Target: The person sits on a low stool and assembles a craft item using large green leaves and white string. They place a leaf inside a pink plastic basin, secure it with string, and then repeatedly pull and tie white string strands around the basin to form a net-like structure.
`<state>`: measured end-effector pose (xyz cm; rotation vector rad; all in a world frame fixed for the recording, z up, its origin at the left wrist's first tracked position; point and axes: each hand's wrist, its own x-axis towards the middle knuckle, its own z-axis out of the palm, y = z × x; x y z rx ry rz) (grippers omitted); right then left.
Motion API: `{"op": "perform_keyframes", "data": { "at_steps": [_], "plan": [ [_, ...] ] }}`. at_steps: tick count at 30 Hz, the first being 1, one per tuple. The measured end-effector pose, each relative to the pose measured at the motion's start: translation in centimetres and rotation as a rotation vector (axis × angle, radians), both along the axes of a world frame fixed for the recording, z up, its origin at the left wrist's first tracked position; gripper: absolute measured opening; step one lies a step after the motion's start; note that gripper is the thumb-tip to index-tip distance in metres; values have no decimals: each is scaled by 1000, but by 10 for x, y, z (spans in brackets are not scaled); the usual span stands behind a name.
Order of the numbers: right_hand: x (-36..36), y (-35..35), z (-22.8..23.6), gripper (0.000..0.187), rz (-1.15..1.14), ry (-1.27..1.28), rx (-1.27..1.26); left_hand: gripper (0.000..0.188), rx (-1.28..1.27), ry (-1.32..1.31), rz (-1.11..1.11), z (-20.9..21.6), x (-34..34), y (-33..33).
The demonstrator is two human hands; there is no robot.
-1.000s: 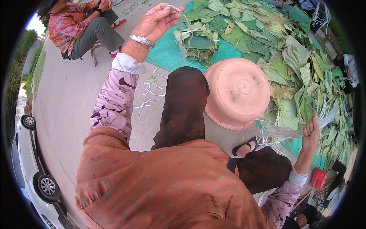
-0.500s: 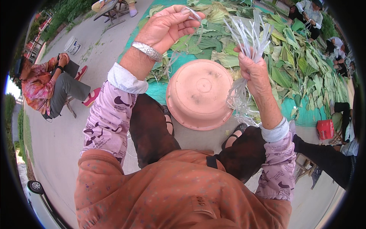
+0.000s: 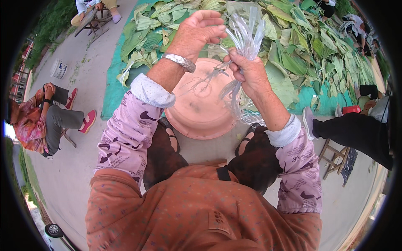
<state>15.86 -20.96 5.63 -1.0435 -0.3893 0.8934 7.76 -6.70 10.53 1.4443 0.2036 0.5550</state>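
Note:
My right hand (image 3: 250, 73) grips a bundle of whitish translucent plastic strips (image 3: 249, 44). Their upper ends fan out above the fist, and tangled lengths hang below it. Close by on the left, my left hand (image 3: 200, 33) is raised with fingers apart beside the strip tips; nothing held shows in it. Whether its fingertips touch a strip I cannot tell. Some loose strands stick out leftward from the right hand. Beneath both hands sits an upside-down pink plastic basin (image 3: 197, 113), in front of my feet.
Large green leaves (image 3: 293, 54) lie piled over a green sheet (image 3: 111, 98) ahead. At left, a person (image 3: 63, 119) sits beyond a white bucket (image 3: 58, 69). On the right are a stretched-out leg (image 3: 351, 131), a wooden stool (image 3: 335, 157) and a red bag (image 3: 351, 109).
My right hand has brought the strips left, close to my left hand. The left hand's fingers have spread, and the strip it held no longer shows there. The view has shifted.

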Motion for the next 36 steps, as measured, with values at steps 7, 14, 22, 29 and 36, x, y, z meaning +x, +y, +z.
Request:
{"op": "perform_keyframes", "data": {
  "at_steps": [7, 14, 22, 29, 36],
  "plan": [
    [22, -5, -12, 10, -130, 34, 15, 17, 12, 239, 9, -78, -22, 20],
    [15, 6, -13, 14, -101, 76, -21, 20, 343, 199, -15, -86, -18, -12],
    [13, 3, -12, 16, -38, 35, -41, 18, 259, 196, -32, -90, -17, -16],
    [19, -9, -22, 18, 18, -227, -236, 16, 20, 244, -142, -87, -21, 3],
    [39, -11, -46, 16, -136, -515, -335, 12, -435, 219, -262, -75, -32, 21]
  ]
}}
